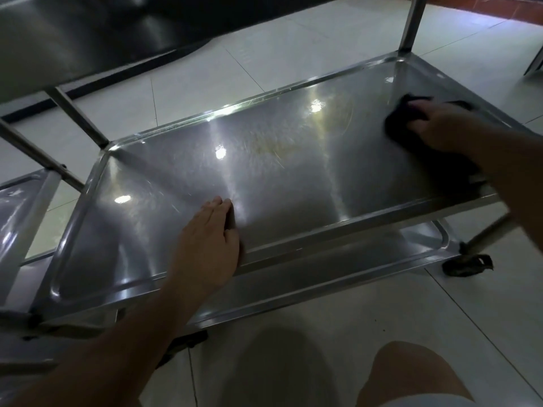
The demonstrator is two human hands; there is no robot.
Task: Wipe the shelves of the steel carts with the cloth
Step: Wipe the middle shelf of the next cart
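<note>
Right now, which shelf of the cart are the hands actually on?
The middle shelf: the right hand presses the dark cloth at its far right corner, the left hand rests flat on it. The lower shelf beneath is untouched.

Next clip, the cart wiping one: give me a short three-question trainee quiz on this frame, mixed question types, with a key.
1. True or false: the dark cloth is under the left hand.
2. Multiple choice: where on the middle shelf is the cloth? A) near left corner B) centre C) far right end, close to the upright post
3. Short answer: what mark on the shelf looks not yet wiped?

Key
1. False. The right hand presses on it; the left rests flat by the near rim.
2. C
3. The yellowish smear near the middle of the shelf.
</note>
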